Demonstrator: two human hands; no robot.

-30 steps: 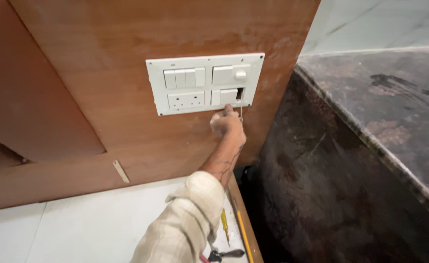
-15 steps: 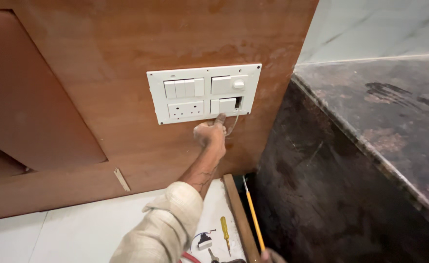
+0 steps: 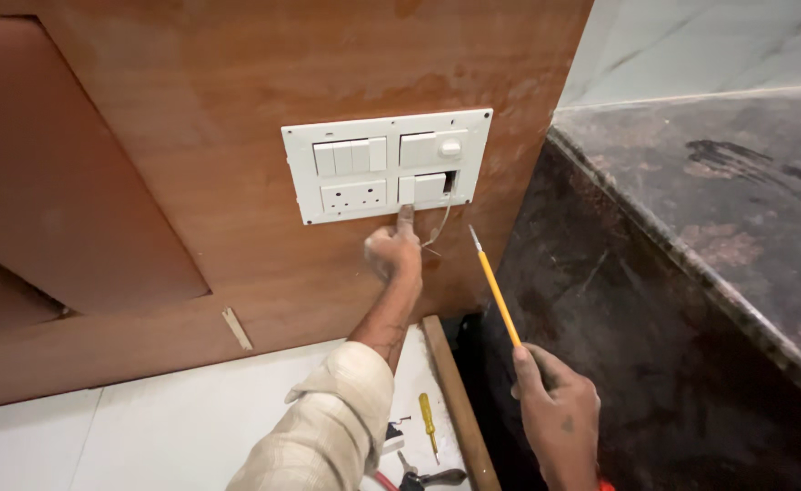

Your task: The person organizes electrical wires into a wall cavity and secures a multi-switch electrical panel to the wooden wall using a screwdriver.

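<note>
Left hand [image 3: 395, 250] curled, index fingertip pressed on switch plate [image 3: 387, 165]; right hand [image 3: 555, 409] pinched around yellow screwdriver [image 3: 496, 288]. Tip should be steadied before being guided into the gap.

brown plywood wall [image 3: 146, 136], white floor [image 3: 100, 436] (tiled)

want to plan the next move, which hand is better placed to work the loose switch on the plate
Left, probably. The left hand already has a fingertip against the loose switch on the switch plate. The right hand is lower down, holding the yellow screwdriver.
</note>
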